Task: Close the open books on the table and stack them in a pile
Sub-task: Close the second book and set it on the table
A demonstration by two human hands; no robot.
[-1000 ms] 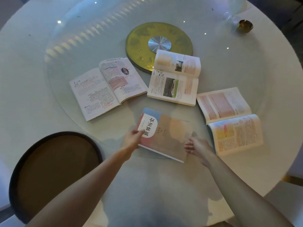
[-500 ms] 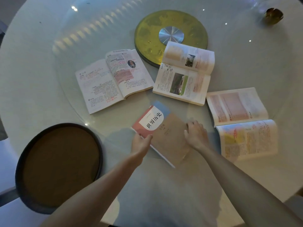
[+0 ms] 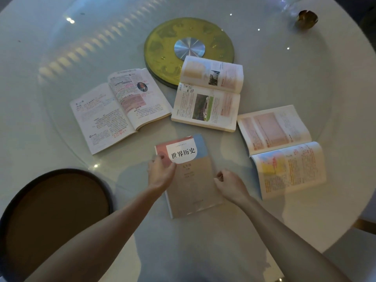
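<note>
A closed book [image 3: 191, 178] with a tan cover and a white title patch lies flat on the round white table [image 3: 335, 102], straight in front of me. My left hand [image 3: 160, 174] grips its left edge near the top. My right hand [image 3: 230, 185] rests at its right edge with curled fingers touching the cover. Three books lie open beyond it: one with marked-up pages on the left [image 3: 120, 108], one with photos in the middle [image 3: 209, 94], and one with orange-tinted pages on the right [image 3: 282, 149].
A yellow-green round turntable base [image 3: 162, 47] with a silver hub sits under the glass disc at the table's centre; the middle open book overlaps it. A small brass bowl [image 3: 306, 18] stands far right. A round brown stool seat [image 3: 55, 212] is at lower left.
The closed book has been turned from slanted to nearly square with me and sits closer. My left hand moved up its left edge; my right hand slid from the cover's top to its right edge.
</note>
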